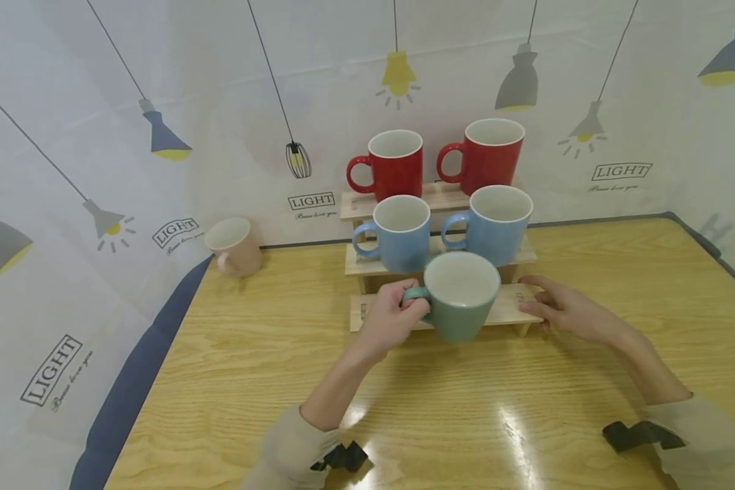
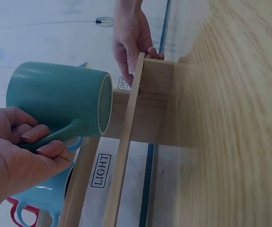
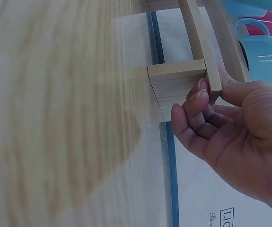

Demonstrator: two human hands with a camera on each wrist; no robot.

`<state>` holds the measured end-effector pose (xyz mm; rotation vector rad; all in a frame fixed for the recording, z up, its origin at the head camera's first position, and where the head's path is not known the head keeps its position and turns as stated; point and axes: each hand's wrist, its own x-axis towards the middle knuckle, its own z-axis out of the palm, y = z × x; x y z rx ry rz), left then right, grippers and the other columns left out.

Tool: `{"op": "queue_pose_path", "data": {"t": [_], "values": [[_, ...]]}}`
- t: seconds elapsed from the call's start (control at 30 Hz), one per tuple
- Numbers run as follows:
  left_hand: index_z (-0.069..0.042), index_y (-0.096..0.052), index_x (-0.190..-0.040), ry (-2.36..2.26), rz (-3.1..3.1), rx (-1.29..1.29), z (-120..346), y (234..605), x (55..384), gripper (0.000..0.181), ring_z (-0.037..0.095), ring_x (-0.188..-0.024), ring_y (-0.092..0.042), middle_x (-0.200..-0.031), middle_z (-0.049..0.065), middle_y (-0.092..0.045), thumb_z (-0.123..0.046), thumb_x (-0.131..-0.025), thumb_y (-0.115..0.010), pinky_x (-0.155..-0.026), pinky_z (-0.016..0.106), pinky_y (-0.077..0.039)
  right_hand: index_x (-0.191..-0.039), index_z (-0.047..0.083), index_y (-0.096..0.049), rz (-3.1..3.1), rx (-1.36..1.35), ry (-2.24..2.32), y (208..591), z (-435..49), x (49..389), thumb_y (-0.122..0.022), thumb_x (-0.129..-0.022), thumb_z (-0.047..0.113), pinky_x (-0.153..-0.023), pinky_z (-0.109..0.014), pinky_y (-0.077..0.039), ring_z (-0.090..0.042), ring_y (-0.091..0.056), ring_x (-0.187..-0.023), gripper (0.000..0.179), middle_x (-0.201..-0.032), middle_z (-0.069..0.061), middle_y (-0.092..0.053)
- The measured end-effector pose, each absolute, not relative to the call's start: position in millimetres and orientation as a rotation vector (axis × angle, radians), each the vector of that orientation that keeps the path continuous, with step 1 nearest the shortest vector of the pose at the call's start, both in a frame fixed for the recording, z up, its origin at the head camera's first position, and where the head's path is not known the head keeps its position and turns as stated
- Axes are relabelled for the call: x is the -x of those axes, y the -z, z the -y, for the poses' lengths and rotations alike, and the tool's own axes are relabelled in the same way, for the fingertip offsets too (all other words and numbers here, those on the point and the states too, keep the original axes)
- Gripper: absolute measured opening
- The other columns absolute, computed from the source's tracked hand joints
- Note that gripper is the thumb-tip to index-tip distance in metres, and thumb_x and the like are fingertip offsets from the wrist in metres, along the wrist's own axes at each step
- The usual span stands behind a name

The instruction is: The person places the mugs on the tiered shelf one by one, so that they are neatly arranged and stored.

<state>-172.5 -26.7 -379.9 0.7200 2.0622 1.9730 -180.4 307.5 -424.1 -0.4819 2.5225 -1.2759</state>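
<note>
My left hand (image 1: 392, 318) grips the handle of a green mug (image 1: 462, 303), its opening upward in the head view. The mug is above the front edge of the lowest step of a three-tier wooden stand (image 1: 507, 312); the left wrist view shows a gap between its base and the plank. My right hand (image 1: 566, 309) pinches the right end of that lowest plank (image 3: 199, 42), fingers curled beneath and thumb at the top side. Two blue mugs (image 1: 402, 238) stand on the middle step. On the top step are two red mugs (image 1: 398, 167). All handles point left.
A pale pink mug (image 1: 235, 248) stands at the table's back left corner. The wooden table (image 1: 239, 381) carries the stand near its back edge. Behind it hangs a white cloth (image 1: 208, 75) printed with lamps.
</note>
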Motion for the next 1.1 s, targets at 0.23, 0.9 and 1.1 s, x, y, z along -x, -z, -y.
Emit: {"op": "queue_pose_path", "data": {"t": [0.23,0.9,1.1], "values": [[-0.012,-0.029,-0.067,-1.951,-2.061,-0.753,7,390,180,0.032,0.01,-0.051,-0.019,-0.059,-0.005,-0.021,0.001,-0.088,-0.049,-0.05,0.024,-0.021,-0.15,-0.009,-0.026,-2.519,0.491,1.287,424,-306,180,-0.055,-0.105,0.021,-0.062,-0.032,-0.051,-0.019,-0.058,-0.069,0.061,-0.08,-0.009,-0.061],[-0.012,-0.029,-0.068,-1.941,-2.008,-0.764,-30,399,193,0.033,0.008,-0.048,-0.022,-0.058,-0.006,-0.023,0.001,-0.09,-0.05,-0.047,0.023,-0.022,-0.148,-0.006,-0.03,-2.516,0.584,1.367,429,-309,180,-0.048,-0.105,0.005,-0.06,-0.032,-0.051,-0.016,-0.057,-0.07,0.048,-0.098,-0.013,-0.064],[-0.012,-0.029,-0.068,-1.936,-2.016,-0.8,-36,400,194,0.033,0.008,-0.05,-0.021,-0.059,-0.005,-0.022,0.003,-0.089,-0.05,-0.049,0.023,-0.021,-0.129,-0.008,-0.041,-2.54,0.65,1.388,431,-309,178,-0.045,-0.105,0.001,-0.058,-0.031,-0.049,-0.015,-0.054,-0.068,0.027,-0.085,-0.007,-0.056]]}}
